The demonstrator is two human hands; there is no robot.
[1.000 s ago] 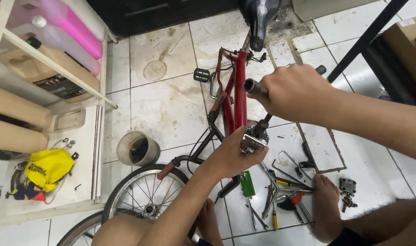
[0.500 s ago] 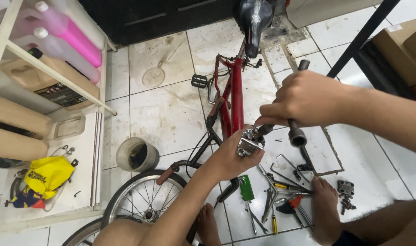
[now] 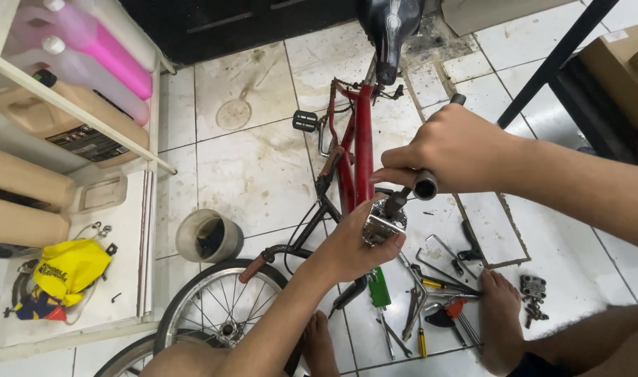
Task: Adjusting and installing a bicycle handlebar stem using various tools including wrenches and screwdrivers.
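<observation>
Our left hand [image 3: 350,244] is closed round a metal pedal [image 3: 383,225], w/ fingers curled under it, held above the red bike frame [image 3: 364,143]. Our right hand [image 3: 448,150] is fisted on a socket wrench handle [image 3: 441,143]; its shaft runs down-left from the fist into the pedal's axle end, so the wrench's long axis goes upper right to lower left. The right hand sits above & right of the pedal, the left directly on it. Loose tools [image 3: 431,297] lie on the tile floor [image 3: 249,174] below.
</observation>
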